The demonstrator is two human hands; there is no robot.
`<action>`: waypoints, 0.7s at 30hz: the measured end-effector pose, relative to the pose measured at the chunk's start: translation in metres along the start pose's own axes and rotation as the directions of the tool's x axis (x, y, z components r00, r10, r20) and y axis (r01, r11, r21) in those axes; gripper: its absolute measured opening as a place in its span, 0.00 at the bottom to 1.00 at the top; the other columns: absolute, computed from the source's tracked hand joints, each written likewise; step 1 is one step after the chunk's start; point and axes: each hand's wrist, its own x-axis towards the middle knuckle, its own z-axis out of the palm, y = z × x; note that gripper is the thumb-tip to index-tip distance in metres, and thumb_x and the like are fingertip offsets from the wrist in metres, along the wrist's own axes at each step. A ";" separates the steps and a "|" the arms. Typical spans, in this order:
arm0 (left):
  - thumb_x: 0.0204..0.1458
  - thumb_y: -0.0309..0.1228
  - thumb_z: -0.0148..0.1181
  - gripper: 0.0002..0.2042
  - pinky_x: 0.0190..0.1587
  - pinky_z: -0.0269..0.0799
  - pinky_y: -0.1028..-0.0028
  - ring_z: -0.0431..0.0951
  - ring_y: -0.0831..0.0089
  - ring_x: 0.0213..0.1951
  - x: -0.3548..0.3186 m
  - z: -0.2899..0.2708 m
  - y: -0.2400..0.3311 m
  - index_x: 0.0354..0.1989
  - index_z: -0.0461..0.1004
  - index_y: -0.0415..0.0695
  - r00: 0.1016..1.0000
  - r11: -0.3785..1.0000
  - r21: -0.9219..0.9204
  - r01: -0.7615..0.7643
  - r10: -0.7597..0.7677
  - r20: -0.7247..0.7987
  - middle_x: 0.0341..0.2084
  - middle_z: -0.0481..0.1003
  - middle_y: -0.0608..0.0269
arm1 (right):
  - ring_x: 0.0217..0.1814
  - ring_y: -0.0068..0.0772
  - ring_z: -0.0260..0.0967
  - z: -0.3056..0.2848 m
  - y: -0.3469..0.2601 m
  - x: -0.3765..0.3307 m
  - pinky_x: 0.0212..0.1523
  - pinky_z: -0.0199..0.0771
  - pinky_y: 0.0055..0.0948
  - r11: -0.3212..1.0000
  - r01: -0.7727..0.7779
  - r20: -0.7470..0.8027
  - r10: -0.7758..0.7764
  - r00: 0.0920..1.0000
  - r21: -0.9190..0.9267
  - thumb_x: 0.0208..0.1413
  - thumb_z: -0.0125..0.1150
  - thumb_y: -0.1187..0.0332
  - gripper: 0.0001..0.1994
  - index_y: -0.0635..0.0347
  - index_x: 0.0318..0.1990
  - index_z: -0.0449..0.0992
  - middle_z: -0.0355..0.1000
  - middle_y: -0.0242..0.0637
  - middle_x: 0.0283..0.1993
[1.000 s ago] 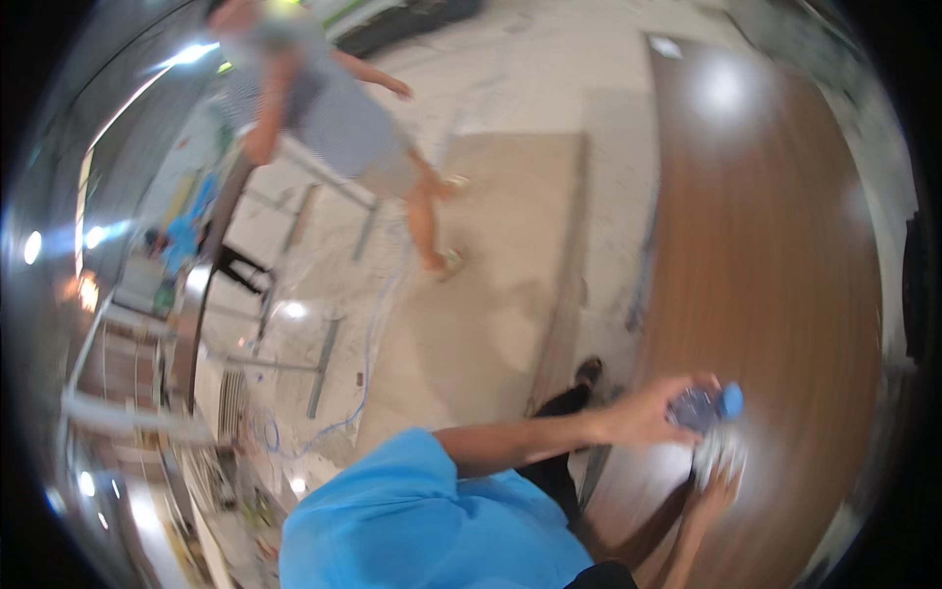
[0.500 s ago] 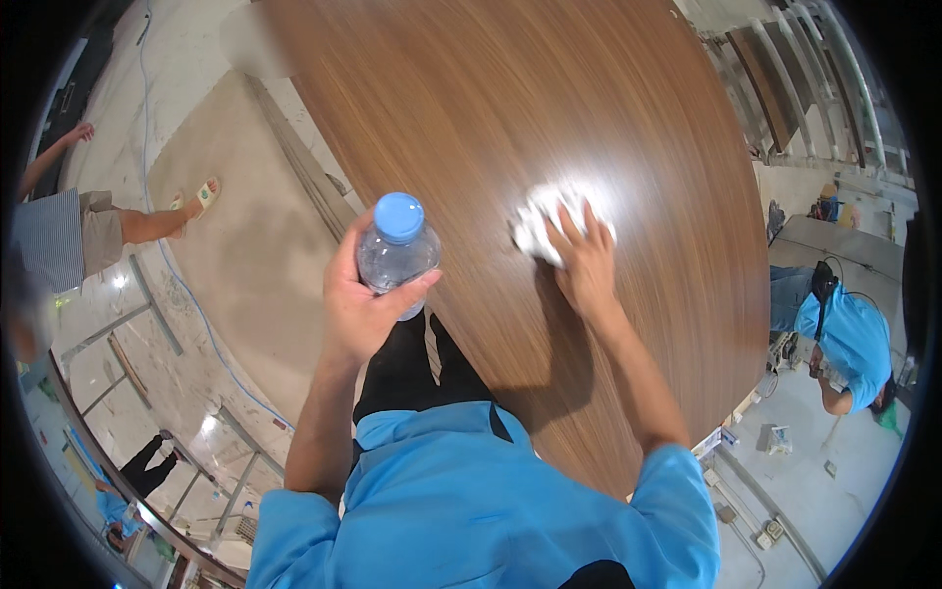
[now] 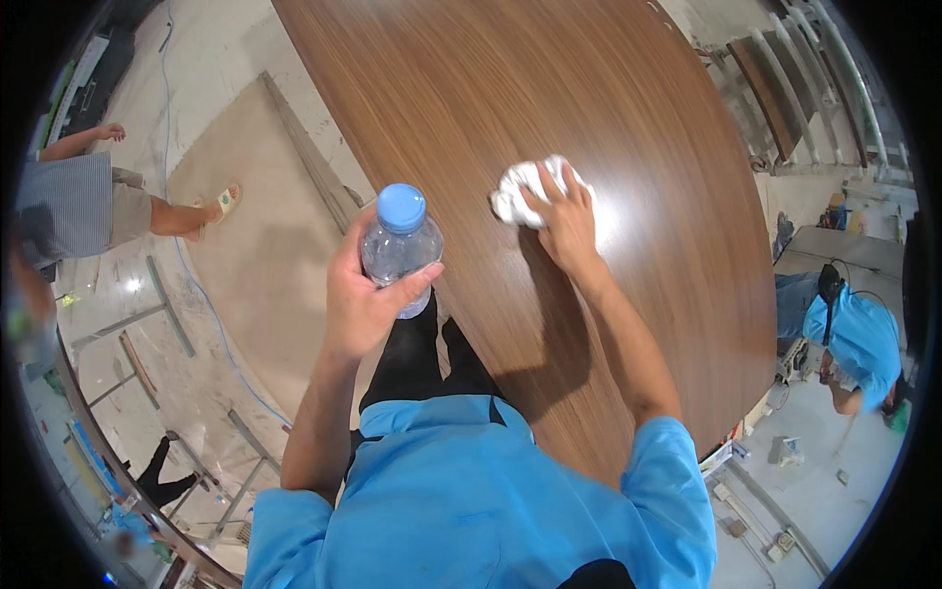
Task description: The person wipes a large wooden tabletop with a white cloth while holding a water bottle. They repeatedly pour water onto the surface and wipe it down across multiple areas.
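A clear plastic bottle [image 3: 400, 251] with a blue cap is upright in my left hand [image 3: 360, 304], whose fingers and thumb wrap round its body. The bottle is held beside the left edge of a brown wood-grain tabletop [image 3: 491, 88]. On that surface my right hand [image 3: 571, 224] presses a crumpled white cloth [image 3: 520, 192], fingers spread over it. What lies under the palm is hidden. A bright reflection shows on the wood just right of the cloth.
At the left, a person in a striped top [image 3: 69, 201] stands on the floor near a blue cable [image 3: 201, 285] and metal frames [image 3: 177, 319]. Another person in a blue shirt [image 3: 859, 334] bends at the right. Racked panels [image 3: 775, 98] stand at the far right.
My right hand and the cloth have slid a little left and away from me across the wood. My left hand still holds the bottle in nearly the same place.
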 end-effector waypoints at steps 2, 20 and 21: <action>0.47 0.26 0.77 0.31 0.55 0.75 0.69 0.79 0.73 0.49 -0.003 -0.003 0.004 0.61 0.70 0.38 1.000 0.999 0.032 0.016 -0.016 0.005 0.46 0.79 0.62 | 0.79 0.62 0.51 0.009 0.004 0.009 0.71 0.57 0.55 0.999 -0.010 -0.038 0.008 0.999 -0.053 0.40 0.64 0.82 0.35 0.42 0.60 0.81 0.61 0.42 0.76; 0.47 0.24 0.77 0.30 0.56 0.74 0.69 0.79 0.72 0.49 -0.007 -0.004 -0.003 0.59 0.70 0.37 0.999 1.000 -0.019 0.018 -0.019 -0.034 0.47 0.79 0.61 | 0.51 0.57 0.72 0.029 0.029 0.034 0.47 0.77 0.51 0.964 -0.266 0.090 0.264 0.960 0.013 0.43 0.65 0.83 0.24 0.58 0.50 0.71 0.71 0.48 0.45; 0.47 0.24 0.77 0.30 0.57 0.74 0.68 0.79 0.73 0.50 -0.007 -0.005 -0.003 0.60 0.69 0.37 0.999 0.999 -0.030 0.028 -0.029 -0.041 0.47 0.79 0.61 | 0.52 0.57 0.72 0.030 0.029 0.039 0.48 0.78 0.50 0.975 -0.223 0.016 0.223 0.975 0.023 0.43 0.67 0.82 0.24 0.58 0.50 0.72 0.71 0.49 0.47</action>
